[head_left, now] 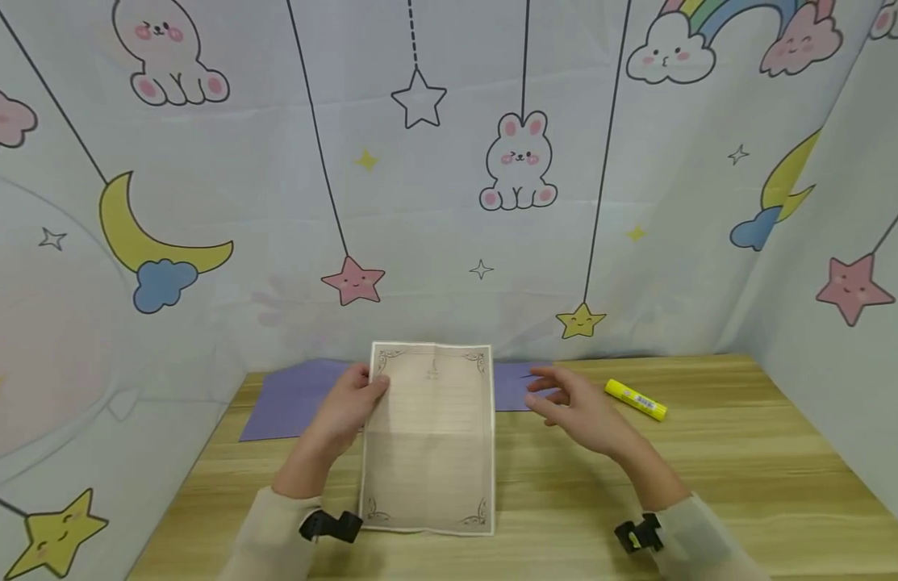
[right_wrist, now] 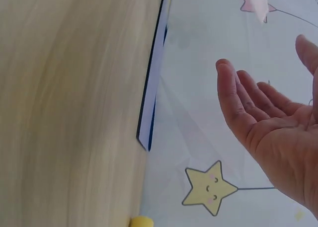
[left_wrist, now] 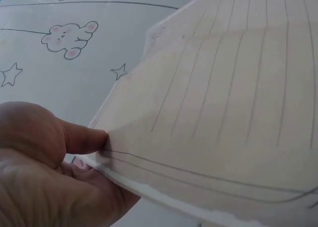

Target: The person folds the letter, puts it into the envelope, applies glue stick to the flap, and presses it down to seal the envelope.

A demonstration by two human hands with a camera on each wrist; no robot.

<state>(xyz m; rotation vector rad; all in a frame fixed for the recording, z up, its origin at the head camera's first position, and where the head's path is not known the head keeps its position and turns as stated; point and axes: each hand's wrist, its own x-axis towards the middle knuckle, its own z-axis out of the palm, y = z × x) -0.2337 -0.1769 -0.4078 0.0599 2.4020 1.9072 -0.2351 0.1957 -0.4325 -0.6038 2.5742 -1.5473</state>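
Observation:
A sheet of cream letter paper point(head_left: 428, 452) with ruled lines, ornate corners and fold creases is held up by my left hand point(head_left: 352, 407). The thumb lies on its front near the upper left edge, with the other fingers behind; the left wrist view shows this pinch on the paper point(left_wrist: 213, 103) close up. To the right of the sheet, my right hand point(head_left: 575, 407) hovers with nothing in it, its fingers loosely bent and spread. In the right wrist view that hand point(right_wrist: 278, 122) has its palm showing and its thumb apart from the fingers.
Purple paper point(head_left: 292, 399) lies at the back of the wooden table point(head_left: 681, 484), partly hidden behind the letter sheet. A yellow glue stick point(head_left: 636, 400) lies right of my right hand. Behind the table hangs a white curtain point(head_left: 449, 210) printed with stars and animals.

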